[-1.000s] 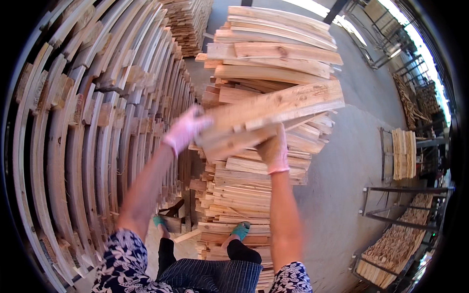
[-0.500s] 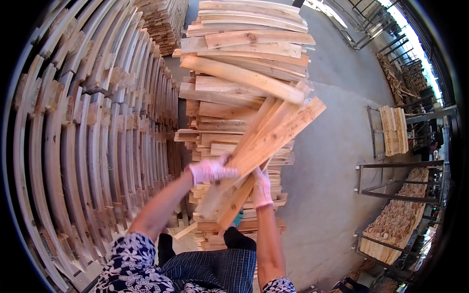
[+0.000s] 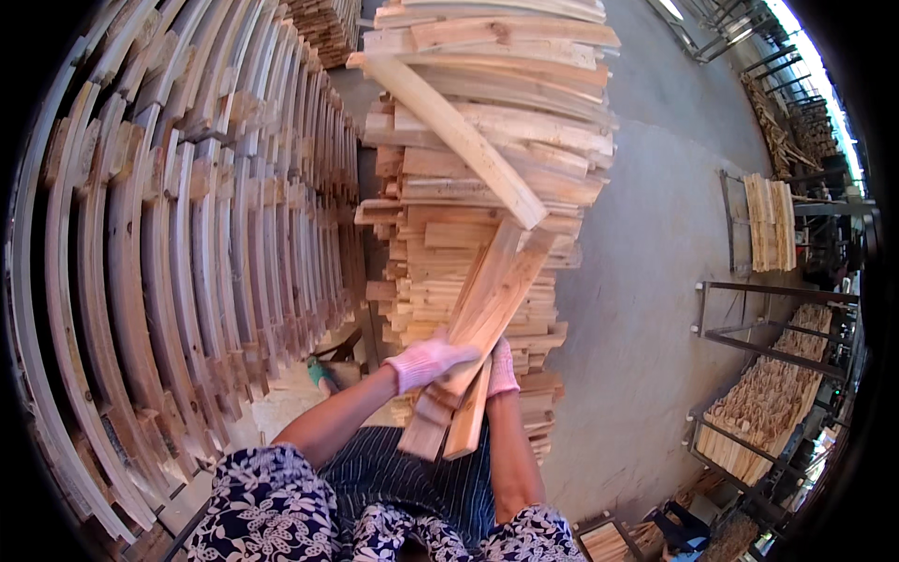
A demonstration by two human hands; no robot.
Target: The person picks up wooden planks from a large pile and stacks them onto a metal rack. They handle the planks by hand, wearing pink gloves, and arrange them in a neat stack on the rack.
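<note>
1. Gripping: left hand (image 3: 429, 361) in a pink glove clenched over a bundle of short wooden boards (image 3: 482, 323), which was held tilted, upper end leaning toward the stack.
2. Right hand (image 3: 503, 367), pink-gloved, clasped the same bundle from behind, partly hidden by it.
3. Stack of cut boards (image 3: 487, 178) rose directly ahead; one loose plank (image 3: 459, 136) lay slantwise across its face.
4. Rows of stacked slats (image 3: 187, 244) walled the left side.
5. Concrete floor (image 3: 646, 281) and metal racks (image 3: 777, 318) lay right.
</note>
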